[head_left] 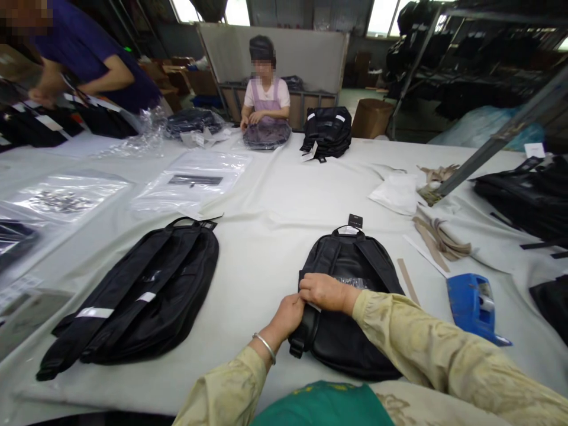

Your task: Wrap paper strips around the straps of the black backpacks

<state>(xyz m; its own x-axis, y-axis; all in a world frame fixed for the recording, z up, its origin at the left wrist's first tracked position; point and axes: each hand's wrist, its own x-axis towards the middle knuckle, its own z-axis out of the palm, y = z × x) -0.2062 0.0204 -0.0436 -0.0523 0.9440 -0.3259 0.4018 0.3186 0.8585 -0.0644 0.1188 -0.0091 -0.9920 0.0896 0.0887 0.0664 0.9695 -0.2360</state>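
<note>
In front of me a black backpack (355,349) lies with its strap side up and its hang tag (355,221) toward the far side. My left hand (288,316) and my right hand (326,292) meet at its left shoulder strap (309,328). Both hands are closed on that strap, fingertips pressed close together. A bit of the strap's white band shows beneath my right hand. Clear plastic film (355,283) lies across the middle of the pack. On the left rests a second black backpack (164,284), straps up, with white bands around them.
A blue tape dispenser (471,305) and beige strips (444,239) lie right. A slanted metal post (501,139) rises there. Stacked backpacks (327,131) stand at the far edge, beside a seated person (265,103). Another person (93,59) works far left. Plastic bags (190,183) lie left.
</note>
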